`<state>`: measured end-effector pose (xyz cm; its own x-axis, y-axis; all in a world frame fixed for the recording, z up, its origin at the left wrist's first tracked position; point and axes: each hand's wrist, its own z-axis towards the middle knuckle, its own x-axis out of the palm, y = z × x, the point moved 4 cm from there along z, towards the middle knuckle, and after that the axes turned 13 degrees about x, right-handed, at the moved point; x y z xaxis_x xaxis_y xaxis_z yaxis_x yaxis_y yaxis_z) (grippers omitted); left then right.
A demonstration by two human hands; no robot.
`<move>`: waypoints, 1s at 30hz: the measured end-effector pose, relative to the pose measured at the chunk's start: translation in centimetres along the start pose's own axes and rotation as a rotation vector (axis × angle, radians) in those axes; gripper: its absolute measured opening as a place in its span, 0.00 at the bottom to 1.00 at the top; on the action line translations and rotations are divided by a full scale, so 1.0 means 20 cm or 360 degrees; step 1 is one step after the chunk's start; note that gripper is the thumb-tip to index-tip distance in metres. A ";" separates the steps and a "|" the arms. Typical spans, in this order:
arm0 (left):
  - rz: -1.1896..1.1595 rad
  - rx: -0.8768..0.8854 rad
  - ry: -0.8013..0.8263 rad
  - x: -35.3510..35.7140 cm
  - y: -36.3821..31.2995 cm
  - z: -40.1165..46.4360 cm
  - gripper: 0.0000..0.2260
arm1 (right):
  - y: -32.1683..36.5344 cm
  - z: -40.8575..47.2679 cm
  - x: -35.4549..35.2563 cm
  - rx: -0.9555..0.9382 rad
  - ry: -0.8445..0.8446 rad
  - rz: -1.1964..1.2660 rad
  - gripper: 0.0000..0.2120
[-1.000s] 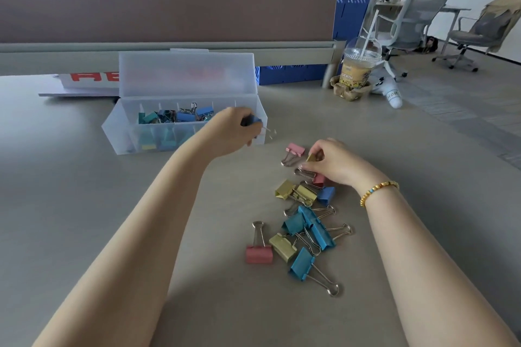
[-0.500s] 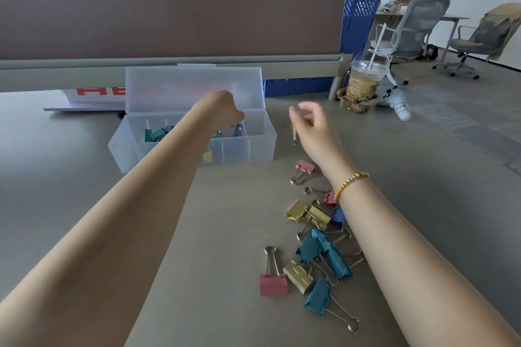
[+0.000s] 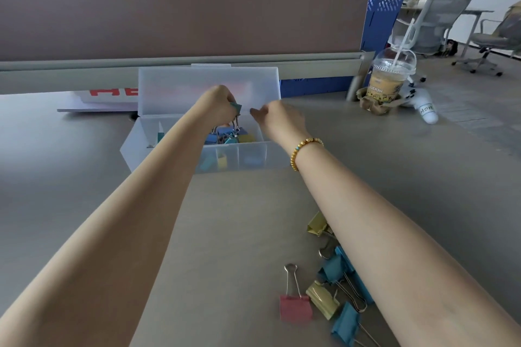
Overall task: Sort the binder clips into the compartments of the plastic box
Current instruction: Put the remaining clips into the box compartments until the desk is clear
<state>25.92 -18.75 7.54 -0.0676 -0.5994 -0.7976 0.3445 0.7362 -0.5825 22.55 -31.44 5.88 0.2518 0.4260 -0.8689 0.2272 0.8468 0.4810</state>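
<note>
The translucent plastic box (image 3: 270, 158) stands open at the table's middle, lid upright. Blue (image 3: 222, 132), yellow (image 3: 246, 138) and teal clips lie in its compartments. My left hand (image 3: 218, 105) hovers over the box and pinches a teal binder clip (image 3: 236, 108), whose wire handles hang down. My right hand (image 3: 279, 118) is just right of it, over the box's right end, fingers curled toward the left; no clip shows in it. Loose clips lie near me: a pink one (image 3: 296, 308), a yellow one (image 3: 321, 296) and blue ones (image 3: 345, 324).
An iced drink cup (image 3: 392, 79) with a straw sits in a cardboard holder at the back right, a white bottle (image 3: 427, 111) lying beside it. A paper with red letters (image 3: 107, 96) lies left of the box. A brown partition closes off the back.
My right hand rose from the loose pile with a small clip and reached over the box's right end. My left hand moved deeper over the box. The view tilted closer.
</note>
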 end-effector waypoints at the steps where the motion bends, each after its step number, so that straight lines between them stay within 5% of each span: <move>1: 0.0069 0.0054 0.0010 0.01 -0.02 -0.01 0.09 | -0.02 -0.02 -0.03 -0.0034 -0.0082 0.0045 0.18; 6: 0.0438 0.0096 0.0197 0.15 -0.05 -0.01 0.12 | -0.26 -0.10 -0.21 0.0102 -0.0263 0.0643 0.14; 10: 0.0553 0.0238 -0.0105 0.17 -0.10 -0.04 0.12 | -0.54 -0.20 -0.28 0.0247 -0.0284 0.0822 0.14; 14: 0.0239 0.0576 -0.0396 0.24 -0.34 -0.21 0.12 | -0.72 -0.29 -0.25 0.0313 0.0036 0.0685 0.12; 17: 0.0078 0.0692 -0.0038 0.45 -0.48 -0.33 0.11 | -0.78 -0.39 -0.27 0.0304 0.0368 0.0648 0.12; 23: 0.0110 0.0838 0.0373 0.69 -0.50 -0.44 0.17 | -0.86 -0.65 -0.31 0.0178 0.1017 0.0236 0.35; 30: 0.0154 0.0751 0.0257 0.67 -0.41 -0.46 0.12 | -0.89 -0.67 -0.28 -0.0012 0.1119 -0.0204 0.42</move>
<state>13.64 -29.95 0.27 -0.1455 -0.4518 -0.8802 0.7395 0.5414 -0.4001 4.42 -44.53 0.63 -0.4432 0.4252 -0.7892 0.2070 0.9051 0.3714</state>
